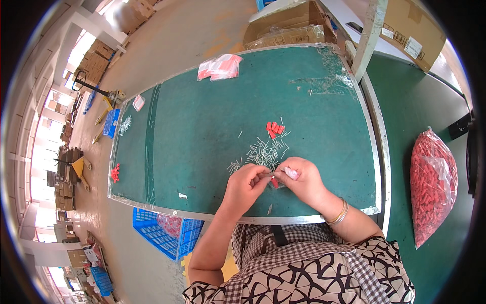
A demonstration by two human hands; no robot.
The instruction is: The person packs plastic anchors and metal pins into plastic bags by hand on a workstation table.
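At the near edge of the green desk (197,126), fine fingertip work is being done with both hands drawn close together. A crumpled white-and-pink plastic packet (291,173) is being gripped by the curled fingers of the right hand (307,180), while the thumb and forefinger of the left hand (244,187) are being pressed toward each other; whether something thin is being grasped between them cannot be told. A red piece (275,182) is being partly covered just below the meeting fingertips. Just beyond the hands a loose heap of silvery screws (262,152) is lying, and at its far side a small cluster of red plugs (275,129) is resting. For this step to be going well, it is judged that the packet should be being steadied lightly by the right hand, without its thin film being strained, while only the fingertips of the left hand are being used for fine adjustment. The wrists should be being held low and near, so that the screws are not being swept about by a sleeve or knuckle, and the red piece should be being guarded from slipping over the desk's near rim.
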